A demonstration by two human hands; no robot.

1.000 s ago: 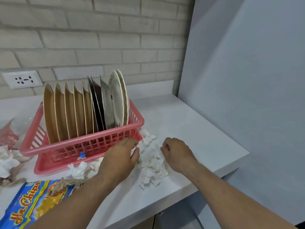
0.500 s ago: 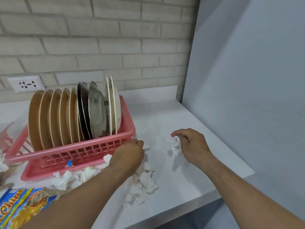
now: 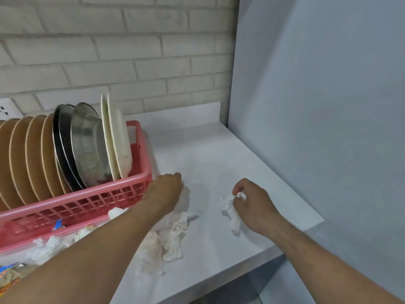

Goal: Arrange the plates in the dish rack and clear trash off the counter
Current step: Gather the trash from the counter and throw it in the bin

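Right grip (image 3: 255,204): knuckles up, fingers curled, thumb and forefinger pinching a crumpled white tissue wad (image 3: 230,215). The wad hangs from the fingertips toward the left grip side, its lower end on the worktop (image 3: 219,154).

Left grip (image 3: 167,191): back of hand to camera, fingers curled down against the worktop. Fingertips are hidden, so I cannot tell whether anything is held.

Pink dish rack (image 3: 87,200): its near corner is just beside the left grip, on the side away from the right grip. It is loaded upright, edge-on: tan plates (image 3: 28,161) farthest from the grip, then steel plates (image 3: 87,145), then white plates (image 3: 118,139) nearest it.

Tissue heap (image 3: 173,238): stained and crumpled, lying under and just behind the left wrist, well apart from the right grip's wad.

Tissue scraps (image 3: 48,246): along the rack's front foot, beyond the left forearm. A small blue scrap (image 3: 58,224) sits against the rack wall there. The corner of a snack packet (image 3: 8,275) is cut off by the frame edge.

Bare worktop lies between the two grips. A grey panel (image 3: 328,106) stands beyond the right grip, with a brick wall (image 3: 131,51) ahead of both.
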